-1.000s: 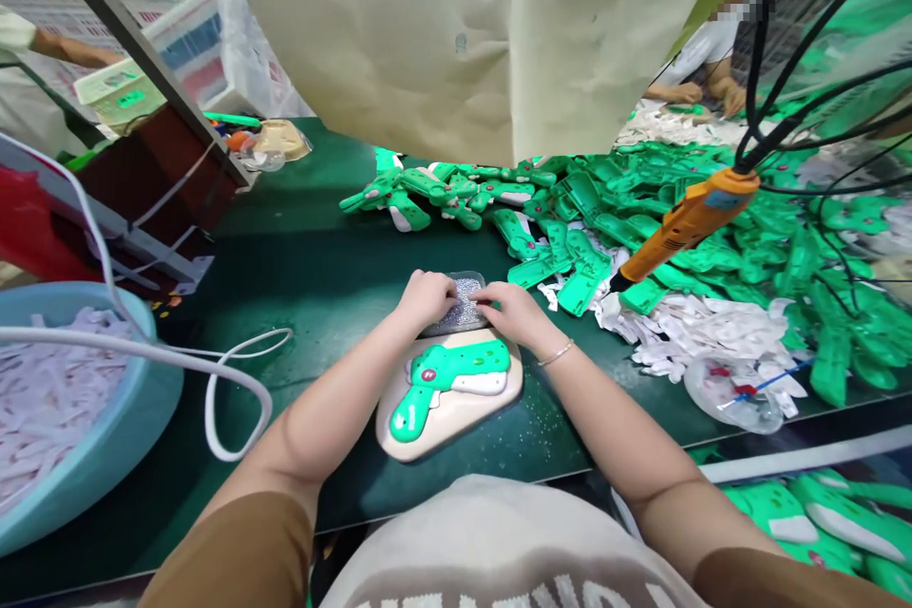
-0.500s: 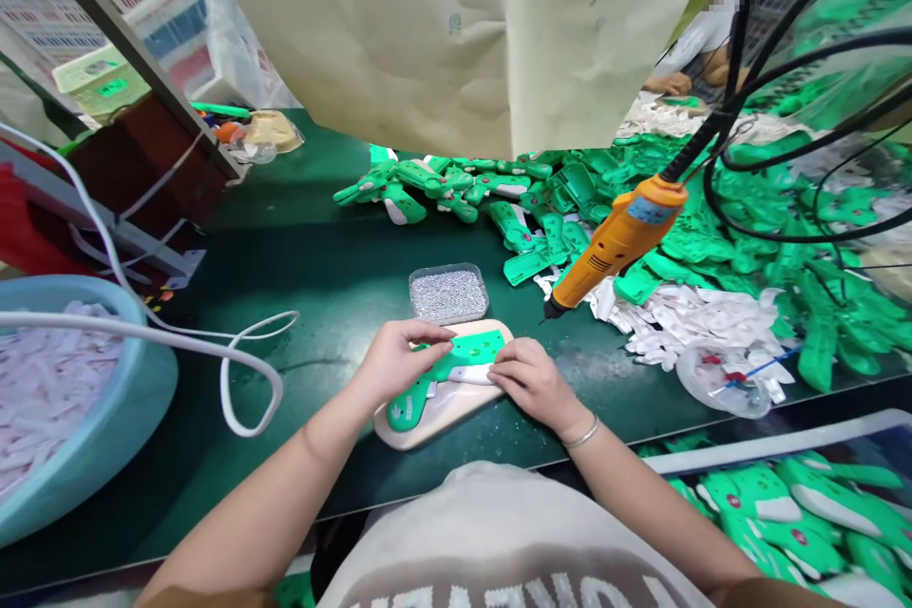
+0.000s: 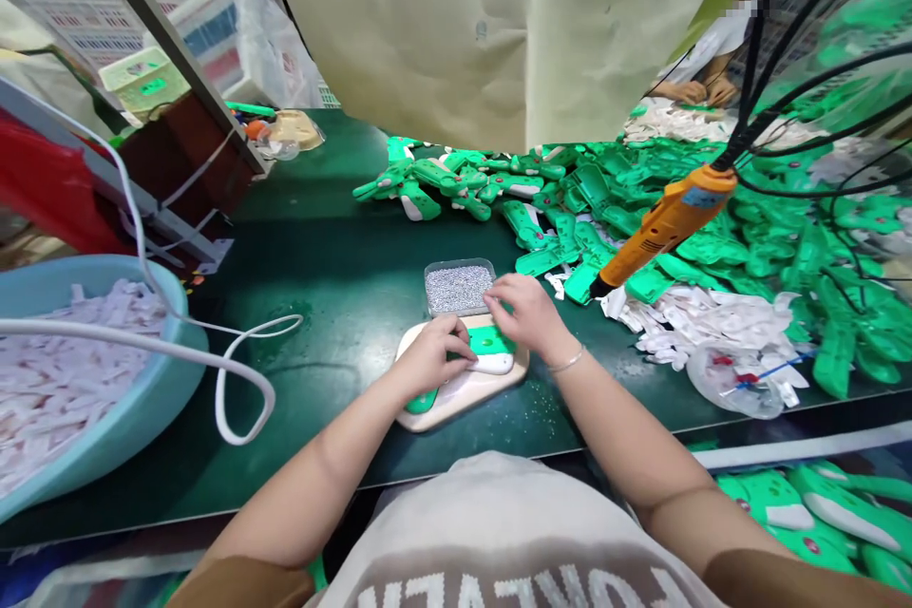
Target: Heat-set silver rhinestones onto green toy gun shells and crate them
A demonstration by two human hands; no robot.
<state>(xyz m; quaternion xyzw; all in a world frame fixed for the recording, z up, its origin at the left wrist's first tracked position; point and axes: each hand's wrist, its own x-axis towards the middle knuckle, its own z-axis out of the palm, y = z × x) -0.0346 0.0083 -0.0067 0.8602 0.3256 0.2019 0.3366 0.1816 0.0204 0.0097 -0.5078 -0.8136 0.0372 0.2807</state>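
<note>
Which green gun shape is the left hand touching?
The one on the cream board, under the left hand: green gun shape. The others lie in heaps off the board.

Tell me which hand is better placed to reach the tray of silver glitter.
Right, probably. The right hand is just beside the tray of silver glitter, its fingers nearly at the rim. The left hand is further away, resting on the green piece on the beige board.
</note>
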